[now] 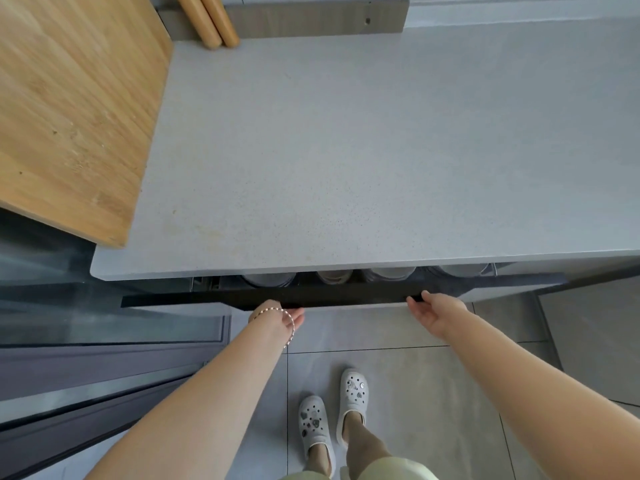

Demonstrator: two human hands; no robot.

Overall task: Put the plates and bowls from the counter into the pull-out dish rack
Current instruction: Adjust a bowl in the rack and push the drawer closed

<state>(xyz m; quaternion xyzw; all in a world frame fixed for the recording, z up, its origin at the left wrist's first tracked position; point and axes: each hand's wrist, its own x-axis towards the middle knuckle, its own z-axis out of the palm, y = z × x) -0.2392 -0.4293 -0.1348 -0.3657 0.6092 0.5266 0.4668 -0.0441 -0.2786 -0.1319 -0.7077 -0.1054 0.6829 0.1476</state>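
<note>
Two bare hands meet the dark front panel (346, 295) of the pull-out dish rack (306, 279), which stands open by a narrow gap beneath the overhanging edge of the grey speckled counter (346, 150), as seen from the head camera. The right hand (434, 313) is spread, its thumb and straight fingers touching the panel near the right end. The left hand (277, 315), with a beaded bracelet (289, 327) loose at the wrist, is at the lower edge of the panel toward the left. Its fingers are tucked out of sight there, so whether they are hooked round the edge or simply pressed against it cannot be told.

Through the gap, the tops of four groups of stacked dishes (389, 273) show side by side inside the rack, mostly hidden under the countertop. A wooden cutting board (76, 105) lies on the counter's left side and juts past its front edge. The rounded ends of two wooden rods (221, 32) rest at the back. Below, the person stands in pale clogs (351, 400) on a grey tiled floor (415, 393).
</note>
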